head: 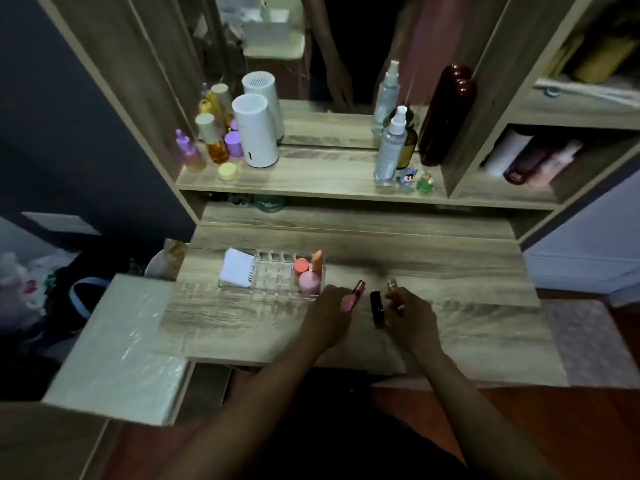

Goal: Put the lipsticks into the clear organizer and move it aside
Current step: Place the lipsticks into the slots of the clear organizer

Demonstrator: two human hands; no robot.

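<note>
Pink lipstick (353, 296) pinched in the left hand (329, 315), right hand (410, 315) closing on another tube (393, 285), black one (377, 307) lying between, clear organizer's (273, 277) slots unfilled — early going, I'd say.

Desk (433, 271) is looking like matt wood-grain laminate, the organizer (273, 275) is showing as clear glossy plastic, and the black lipstick (376, 308) is coming off shiny and smooth.

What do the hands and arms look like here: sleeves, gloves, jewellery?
Both are bare: the left hand and right hand wear no gloves, and both forearms show no sleeves right down to the bottom of the frame. No watch, bracelet or ring is discernible, though the frame is dim and slightly blurred.
</note>
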